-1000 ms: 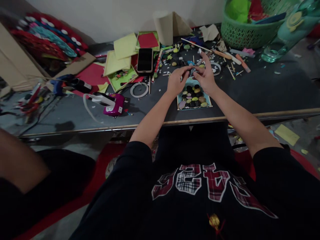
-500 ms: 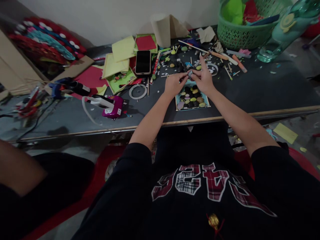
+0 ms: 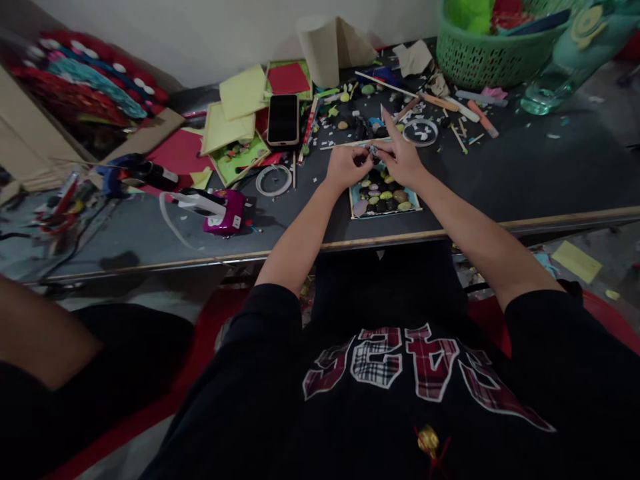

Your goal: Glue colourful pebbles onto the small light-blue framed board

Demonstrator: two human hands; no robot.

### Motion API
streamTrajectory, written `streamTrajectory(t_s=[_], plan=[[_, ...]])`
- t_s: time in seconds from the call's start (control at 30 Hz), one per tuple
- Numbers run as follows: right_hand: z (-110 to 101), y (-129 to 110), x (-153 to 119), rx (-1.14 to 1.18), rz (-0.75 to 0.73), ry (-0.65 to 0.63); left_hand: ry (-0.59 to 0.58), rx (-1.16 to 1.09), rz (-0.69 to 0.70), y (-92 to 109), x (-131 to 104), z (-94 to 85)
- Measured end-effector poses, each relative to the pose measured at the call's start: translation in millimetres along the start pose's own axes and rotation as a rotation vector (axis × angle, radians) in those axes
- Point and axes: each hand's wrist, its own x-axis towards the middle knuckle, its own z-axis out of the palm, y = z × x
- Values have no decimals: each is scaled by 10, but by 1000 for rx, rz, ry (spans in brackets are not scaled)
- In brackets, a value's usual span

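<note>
My left hand (image 3: 349, 165) and my right hand (image 3: 404, 160) meet above the far part of a small light-blue framed panel. Their fingertips close on a small greyish piece (image 3: 372, 152), too small to name. My right index finger points up and away, while its thumb and other fingers are bent in. Below the hands lies the framed panel (image 3: 417, 204), set with black, yellow, purple and brown pebbles (image 3: 386, 195); the hands hide its far edge.
Behind the hands lie sticks, paper scraps and a tape ring (image 3: 421, 133). A phone (image 3: 283, 120) and a purple power adapter (image 3: 224, 213) are to the left. A green basket (image 3: 485, 60) and a bottle (image 3: 545, 90) stand at back right. Another person's arm (image 3: 45, 333) is at lower left.
Both hands have shifted slightly left with the small greyish piece between them. My right hand has turned a little. The view has moved slightly.
</note>
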Motion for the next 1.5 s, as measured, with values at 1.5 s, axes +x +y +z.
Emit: streamTrajectory(t_s=[1.5], plan=[[81, 341, 197, 360, 147, 28, 88, 114, 17, 183, -28, -47]])
